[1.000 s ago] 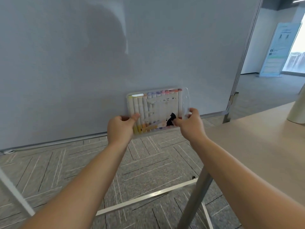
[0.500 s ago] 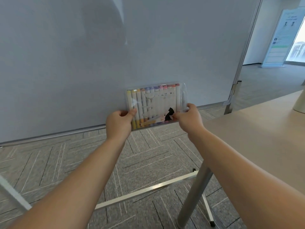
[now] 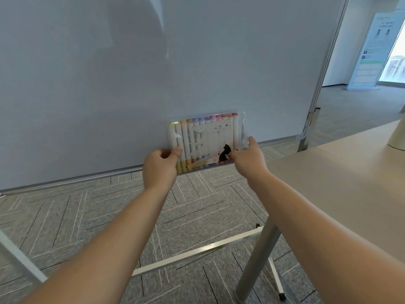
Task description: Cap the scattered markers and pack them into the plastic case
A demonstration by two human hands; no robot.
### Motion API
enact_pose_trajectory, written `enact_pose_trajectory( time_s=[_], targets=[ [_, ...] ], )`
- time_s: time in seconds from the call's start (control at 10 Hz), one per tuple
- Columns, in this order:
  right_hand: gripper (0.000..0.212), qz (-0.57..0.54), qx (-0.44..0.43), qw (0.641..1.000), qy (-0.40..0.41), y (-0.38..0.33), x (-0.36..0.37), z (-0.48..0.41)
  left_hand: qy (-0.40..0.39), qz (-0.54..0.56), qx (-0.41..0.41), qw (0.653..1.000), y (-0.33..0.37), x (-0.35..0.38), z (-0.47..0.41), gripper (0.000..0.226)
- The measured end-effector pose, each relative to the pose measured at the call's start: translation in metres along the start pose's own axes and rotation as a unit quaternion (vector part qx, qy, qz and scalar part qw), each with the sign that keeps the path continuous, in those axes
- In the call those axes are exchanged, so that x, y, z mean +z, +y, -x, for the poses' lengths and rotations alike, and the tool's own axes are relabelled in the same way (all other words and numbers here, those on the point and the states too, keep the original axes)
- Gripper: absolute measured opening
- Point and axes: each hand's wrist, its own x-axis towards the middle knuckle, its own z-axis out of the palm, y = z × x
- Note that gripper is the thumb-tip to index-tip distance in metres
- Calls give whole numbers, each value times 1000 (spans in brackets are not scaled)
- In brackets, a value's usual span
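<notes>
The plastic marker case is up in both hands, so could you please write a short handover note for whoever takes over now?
Left hand: grips the plastic case at its lower left corner, thumb on the front.
Right hand: pinches its lower right edge.
Case: held upright in the air before the whiteboard, left of the table.
Done: markers stand capped in a row inside; none loose in view.
Left: whether the lid is latched I cannot tell; check it, then probably set the case down.
</notes>
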Motion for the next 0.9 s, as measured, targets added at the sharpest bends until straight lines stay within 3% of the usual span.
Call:
enact_pose_trajectory(
  time_s=[0.3, 0.5, 0.8, 0.9],
  targets=[
    [68, 15, 5, 1000, 3, -3, 0, 3, -3, 19, -7, 1000, 4, 3, 6, 28],
    [76, 12, 11, 1000, 7, -3, 0, 4, -5, 27, -20, 999, 4, 3, 5, 32],
    [56, 10, 12, 998, 56, -7, 7, 17, 10, 34, -43, 998, 5, -4, 12, 52],
    [56, 3, -10, 998, 64, -17, -1, 39, 21, 53, -42, 997, 13, -18, 24, 49]
  ],
)
